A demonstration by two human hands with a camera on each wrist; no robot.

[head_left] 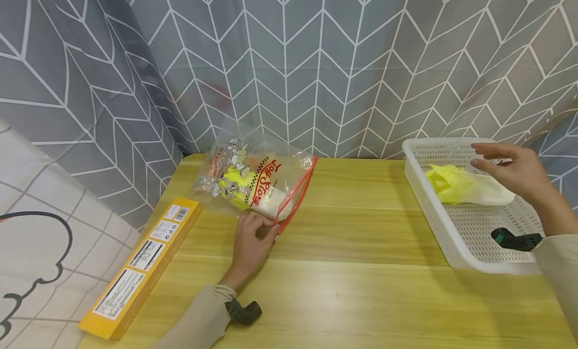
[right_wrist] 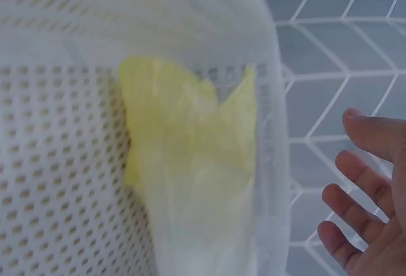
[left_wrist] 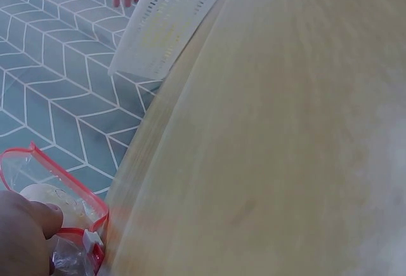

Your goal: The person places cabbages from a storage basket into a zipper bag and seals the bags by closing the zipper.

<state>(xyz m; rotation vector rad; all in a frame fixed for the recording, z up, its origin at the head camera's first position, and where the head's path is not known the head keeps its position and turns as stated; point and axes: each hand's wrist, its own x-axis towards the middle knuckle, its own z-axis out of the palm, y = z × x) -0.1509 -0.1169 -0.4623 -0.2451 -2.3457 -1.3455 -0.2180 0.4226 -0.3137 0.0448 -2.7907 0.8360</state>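
Observation:
A clear zip bag (head_left: 293, 176) with a red zip edge and "Toy Story" print lies at the table's back left. Inside it is a napa cabbage leaf (head_left: 275, 202), its white stalk toward the mouth. My left hand (head_left: 253, 243) pinches the near corner of the bag's mouth; in the left wrist view the red rim (left_wrist: 70, 181) gapes apart. Over the white basket (head_left: 465, 251) hovers my right hand (head_left: 519, 171), fingers extended and holding nothing. Below it another napa cabbage leaf (head_left: 474, 186), yellow at the top and white at the stalk, lies in the basket.
A long orange box (head_left: 144, 269) with white labels lies along the table's left edge. Behind the wooden table (head_left: 352, 289) hangs a grey patterned curtain (head_left: 343, 68). The basket's raised rim surrounds the leaf at the right.

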